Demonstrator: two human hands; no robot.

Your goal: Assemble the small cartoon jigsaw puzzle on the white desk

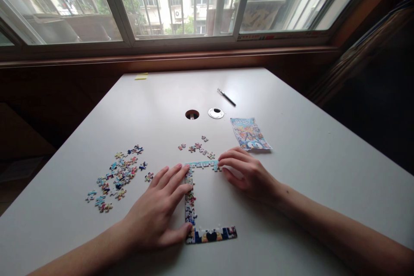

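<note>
A partly joined jigsaw border (190,207) lies on the white table (307,172), forming a top strip, a left side and a bottom strip. My left hand (158,213) lies flat and open against the left side of the border, fingers stretched out. My right hand (246,172) has its fingers curled, and their tips press on the right end of the top strip (203,164). A heap of loose pieces (118,177) lies to the left of my left hand. A few more loose pieces (198,147) sit just beyond the top strip.
A colourful picture card (249,133) lies beyond my right hand. Farther back are a black pen (226,97), a round cable hole (192,114) with its silver cap (216,113) beside it, and a yellow sticky note (141,76) at the far edge under the window.
</note>
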